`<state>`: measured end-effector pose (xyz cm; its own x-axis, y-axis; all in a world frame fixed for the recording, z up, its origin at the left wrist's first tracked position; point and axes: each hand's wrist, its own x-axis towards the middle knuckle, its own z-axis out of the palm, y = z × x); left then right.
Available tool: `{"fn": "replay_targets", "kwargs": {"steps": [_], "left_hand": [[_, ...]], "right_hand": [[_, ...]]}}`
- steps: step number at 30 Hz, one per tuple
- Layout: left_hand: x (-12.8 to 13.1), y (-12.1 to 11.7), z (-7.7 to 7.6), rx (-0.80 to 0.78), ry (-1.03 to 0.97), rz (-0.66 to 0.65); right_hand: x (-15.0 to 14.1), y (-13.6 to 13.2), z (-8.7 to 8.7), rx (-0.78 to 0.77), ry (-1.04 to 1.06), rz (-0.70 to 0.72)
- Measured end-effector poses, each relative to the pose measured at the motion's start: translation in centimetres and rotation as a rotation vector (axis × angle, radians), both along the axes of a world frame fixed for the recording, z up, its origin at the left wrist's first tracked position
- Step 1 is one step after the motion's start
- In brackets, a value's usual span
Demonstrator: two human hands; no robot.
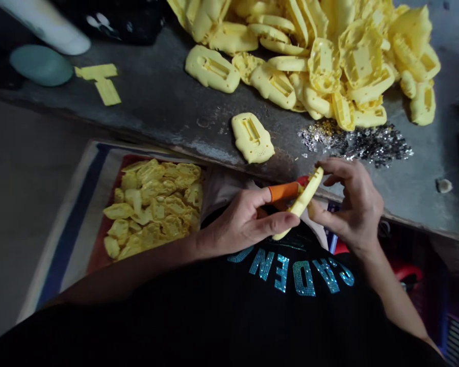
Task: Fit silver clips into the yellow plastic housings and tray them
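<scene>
- Head view: the yellow piece (307,196) is in the air in front of the person's chest, just off the near edge of the table (153,109), tilted with its upper end toward the right hand (355,204).
- The left hand (233,224) is clamped on the piece, its thumb across the lower part and its forefinger, in an orange finger cover (283,192), at the jagged side. That hold looks firm enough to bear the piece alone.
- The right hand has its fingers curled, with a fingertip at the upper end and the thumb by the side – whether they truly pinch it, I cannot tell.
- To handle it well, press the solid body rather than the small projections, which look easy to bend or snap, and let the left hand steady it so the right fingers can work lightly.
- Angling the jagged side toward the eyes would help; from here it is seen nearly edge-on.
- Just beyond, a single yellow shell (260,148) lies near the table edge, and small metal parts (371,142) lie beyond the right hand – a low sleeve or wrist could scatter them.
- Farther out is the heap of yellow shells (270,20); below the table, to the left, more yellow pieces (156,209) lie together.
</scene>
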<state>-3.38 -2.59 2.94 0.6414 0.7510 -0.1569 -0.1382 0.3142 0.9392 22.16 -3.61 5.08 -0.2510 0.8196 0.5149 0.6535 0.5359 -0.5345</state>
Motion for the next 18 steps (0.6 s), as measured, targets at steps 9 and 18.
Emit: {"fn": "replay_targets", "kwargs": {"steps": [9,18], "left_hand": [[-2.6,-1.0,-0.5,0.140,0.103,0.372],[-16.2,-5.8,-6.7,0.039,0.522,0.877]], "right_hand": [[-4.5,3.4,-1.2,0.232,-0.047,0.116],[-7.9,10.0,-5.4,-0.174,-0.303,0.046]]}}
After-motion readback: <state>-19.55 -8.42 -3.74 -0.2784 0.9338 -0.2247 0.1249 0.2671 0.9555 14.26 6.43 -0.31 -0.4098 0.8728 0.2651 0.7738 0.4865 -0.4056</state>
